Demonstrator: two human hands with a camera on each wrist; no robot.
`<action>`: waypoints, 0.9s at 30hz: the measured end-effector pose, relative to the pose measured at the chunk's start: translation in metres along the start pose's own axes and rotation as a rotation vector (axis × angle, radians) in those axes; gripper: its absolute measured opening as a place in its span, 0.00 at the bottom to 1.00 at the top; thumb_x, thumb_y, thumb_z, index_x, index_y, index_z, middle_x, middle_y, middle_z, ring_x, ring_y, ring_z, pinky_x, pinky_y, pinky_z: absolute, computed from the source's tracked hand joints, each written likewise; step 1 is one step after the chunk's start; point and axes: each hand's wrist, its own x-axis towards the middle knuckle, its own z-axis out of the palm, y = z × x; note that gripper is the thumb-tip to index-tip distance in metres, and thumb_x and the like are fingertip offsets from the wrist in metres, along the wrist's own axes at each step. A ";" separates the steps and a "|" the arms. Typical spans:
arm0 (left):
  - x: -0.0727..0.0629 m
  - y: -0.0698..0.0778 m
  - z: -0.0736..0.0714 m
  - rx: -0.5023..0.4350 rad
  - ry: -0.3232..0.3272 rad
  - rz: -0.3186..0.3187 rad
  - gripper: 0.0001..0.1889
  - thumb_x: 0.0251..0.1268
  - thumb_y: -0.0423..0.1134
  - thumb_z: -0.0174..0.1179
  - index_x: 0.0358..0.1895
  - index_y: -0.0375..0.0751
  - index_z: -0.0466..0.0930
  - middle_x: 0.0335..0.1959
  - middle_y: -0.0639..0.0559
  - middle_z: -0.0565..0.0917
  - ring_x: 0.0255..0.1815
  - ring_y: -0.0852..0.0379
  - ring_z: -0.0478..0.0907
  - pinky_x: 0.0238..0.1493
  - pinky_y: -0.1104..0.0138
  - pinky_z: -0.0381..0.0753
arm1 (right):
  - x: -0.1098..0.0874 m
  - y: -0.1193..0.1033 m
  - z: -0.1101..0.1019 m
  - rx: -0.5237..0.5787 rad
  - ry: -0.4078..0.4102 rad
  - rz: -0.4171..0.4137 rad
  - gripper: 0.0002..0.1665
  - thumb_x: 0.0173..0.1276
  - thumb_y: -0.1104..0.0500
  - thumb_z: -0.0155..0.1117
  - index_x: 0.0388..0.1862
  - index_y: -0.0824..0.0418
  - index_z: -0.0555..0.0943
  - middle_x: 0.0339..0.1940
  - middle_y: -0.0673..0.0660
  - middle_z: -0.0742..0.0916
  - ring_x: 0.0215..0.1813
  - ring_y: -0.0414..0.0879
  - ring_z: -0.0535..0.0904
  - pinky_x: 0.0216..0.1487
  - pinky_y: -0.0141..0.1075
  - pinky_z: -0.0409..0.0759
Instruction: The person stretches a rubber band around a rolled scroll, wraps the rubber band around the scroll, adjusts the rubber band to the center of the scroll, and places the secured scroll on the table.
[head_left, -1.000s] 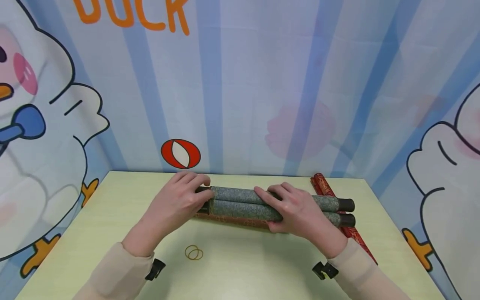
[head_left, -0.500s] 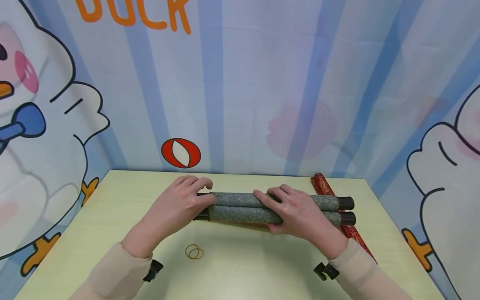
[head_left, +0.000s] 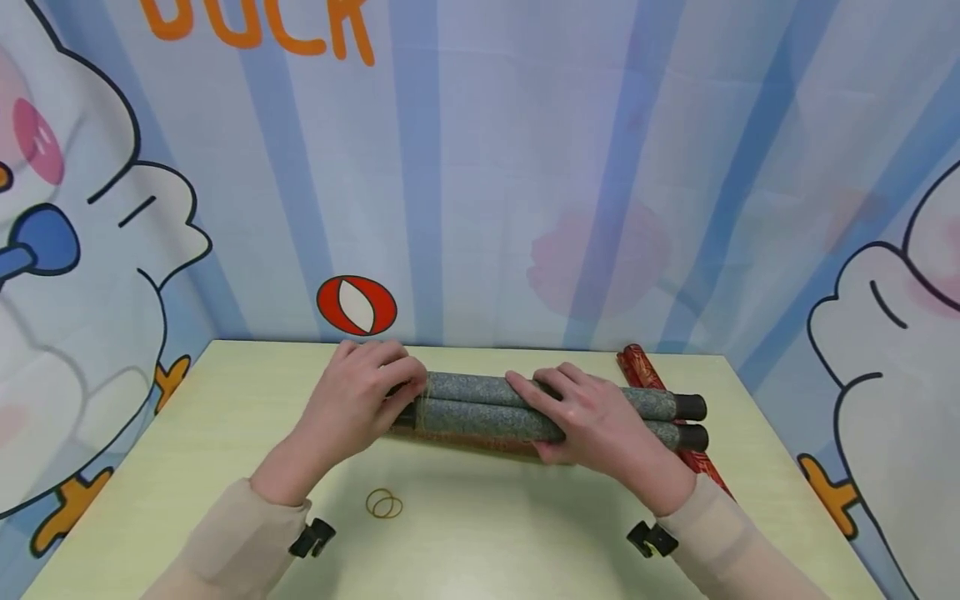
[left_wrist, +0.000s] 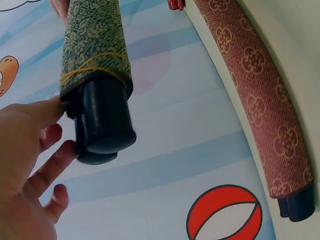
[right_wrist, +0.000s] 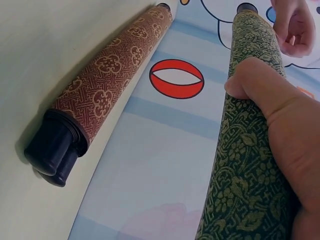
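Observation:
A green patterned scroll (head_left: 480, 417), rolled on two rods with black ends, is held raised above the table. A thin yellow rubber band (left_wrist: 92, 70) crosses round its left end. My right hand (head_left: 588, 417) grips the scroll right of its middle, with the thumb (right_wrist: 257, 82) along one side. My left hand (head_left: 363, 400) is at the left end, fingers bent and touching the scroll near the band and the black rod ends (left_wrist: 106, 117). Its thumb and finger tips are partly hidden by the scroll, so I cannot tell whether they pinch the band.
A reddish-brown scroll (right_wrist: 112, 65) lies on the pale table (head_left: 510, 533), partly hidden under the green one in the head view. A bright red scroll (head_left: 641, 367) lies slantwise at the right. Loose rubber bands (head_left: 384, 503) lie in front. A printed curtain (head_left: 480, 208) stands behind.
The green scroll's rolls tipped, then tipped back, and the brown scroll shows again below. My left index finger, raised half a second ago, is bent in toward the thumb. My right hand keeps its grip.

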 end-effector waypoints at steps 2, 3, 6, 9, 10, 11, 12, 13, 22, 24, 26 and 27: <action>0.001 0.000 0.004 -0.010 0.035 -0.018 0.09 0.65 0.32 0.76 0.39 0.51 0.85 0.35 0.56 0.83 0.40 0.52 0.81 0.42 0.55 0.70 | 0.000 0.000 0.000 0.005 0.007 -0.004 0.58 0.46 0.41 0.90 0.76 0.58 0.77 0.53 0.60 0.86 0.47 0.54 0.84 0.34 0.43 0.87; 0.002 0.000 0.005 -0.014 0.052 -0.023 0.09 0.64 0.32 0.76 0.38 0.50 0.85 0.34 0.56 0.84 0.40 0.51 0.81 0.43 0.54 0.70 | 0.000 -0.001 -0.001 0.008 0.010 -0.009 0.58 0.46 0.41 0.90 0.76 0.58 0.77 0.53 0.60 0.86 0.47 0.54 0.84 0.34 0.43 0.87; 0.006 0.001 0.009 -0.029 0.099 -0.039 0.10 0.62 0.32 0.77 0.37 0.49 0.84 0.31 0.57 0.85 0.40 0.50 0.81 0.42 0.54 0.70 | 0.001 -0.003 -0.001 0.007 0.021 -0.024 0.59 0.47 0.41 0.89 0.76 0.58 0.77 0.53 0.60 0.86 0.47 0.53 0.84 0.35 0.42 0.88; 0.007 0.003 0.010 -0.070 0.120 -0.073 0.11 0.61 0.32 0.79 0.36 0.49 0.84 0.31 0.58 0.86 0.39 0.52 0.81 0.42 0.55 0.69 | 0.002 -0.003 0.000 0.005 0.027 -0.024 0.59 0.46 0.40 0.90 0.76 0.58 0.77 0.53 0.60 0.86 0.47 0.53 0.84 0.35 0.42 0.88; 0.008 0.003 0.010 -0.086 0.121 -0.090 0.11 0.61 0.32 0.79 0.35 0.49 0.85 0.31 0.58 0.86 0.39 0.52 0.82 0.42 0.55 0.69 | 0.002 -0.003 0.000 0.002 0.028 -0.022 0.59 0.46 0.40 0.89 0.76 0.58 0.77 0.53 0.60 0.86 0.47 0.53 0.84 0.35 0.42 0.88; 0.008 0.004 0.010 -0.100 0.120 -0.109 0.11 0.60 0.33 0.79 0.35 0.49 0.85 0.31 0.58 0.87 0.38 0.53 0.82 0.43 0.55 0.69 | 0.002 -0.003 0.000 0.001 0.028 -0.019 0.59 0.46 0.40 0.90 0.76 0.58 0.77 0.53 0.60 0.86 0.47 0.53 0.84 0.34 0.42 0.87; 0.008 0.004 0.009 -0.111 0.118 -0.129 0.10 0.60 0.33 0.79 0.35 0.49 0.86 0.31 0.58 0.87 0.38 0.53 0.82 0.43 0.55 0.69 | 0.002 -0.003 0.001 -0.002 0.027 -0.017 0.60 0.45 0.40 0.90 0.76 0.58 0.77 0.53 0.59 0.86 0.47 0.53 0.84 0.34 0.42 0.87; 0.007 0.004 0.009 -0.118 0.113 -0.146 0.09 0.61 0.34 0.79 0.35 0.49 0.86 0.32 0.58 0.88 0.38 0.53 0.83 0.43 0.54 0.69 | 0.002 -0.003 0.001 -0.003 0.026 -0.018 0.59 0.45 0.40 0.90 0.76 0.58 0.77 0.52 0.59 0.86 0.47 0.53 0.84 0.34 0.42 0.88; 0.001 0.004 0.009 -0.067 0.027 -0.213 0.05 0.64 0.41 0.78 0.38 0.50 0.91 0.37 0.56 0.91 0.44 0.50 0.86 0.51 0.50 0.75 | 0.004 -0.002 -0.004 -0.028 0.008 -0.030 0.59 0.46 0.39 0.89 0.76 0.56 0.77 0.52 0.58 0.86 0.47 0.53 0.84 0.37 0.43 0.88; 0.000 0.004 0.009 -0.074 -0.006 -0.230 0.05 0.65 0.43 0.77 0.39 0.50 0.92 0.39 0.56 0.92 0.47 0.49 0.86 0.54 0.49 0.76 | 0.004 -0.002 -0.005 -0.030 0.007 -0.030 0.59 0.46 0.39 0.89 0.76 0.56 0.77 0.52 0.58 0.86 0.47 0.53 0.84 0.37 0.43 0.88; -0.002 0.004 0.009 -0.100 -0.043 -0.255 0.05 0.66 0.44 0.77 0.41 0.52 0.92 0.39 0.57 0.92 0.49 0.49 0.85 0.56 0.48 0.77 | 0.003 -0.002 -0.005 -0.028 0.008 -0.028 0.58 0.45 0.39 0.89 0.76 0.56 0.78 0.52 0.58 0.86 0.47 0.53 0.84 0.37 0.43 0.88; -0.003 0.003 0.009 -0.117 -0.062 -0.271 0.06 0.66 0.45 0.77 0.42 0.52 0.92 0.40 0.58 0.91 0.50 0.49 0.84 0.56 0.48 0.77 | 0.002 -0.003 -0.005 -0.026 0.007 -0.026 0.58 0.45 0.40 0.89 0.76 0.56 0.78 0.51 0.58 0.86 0.47 0.53 0.84 0.37 0.43 0.88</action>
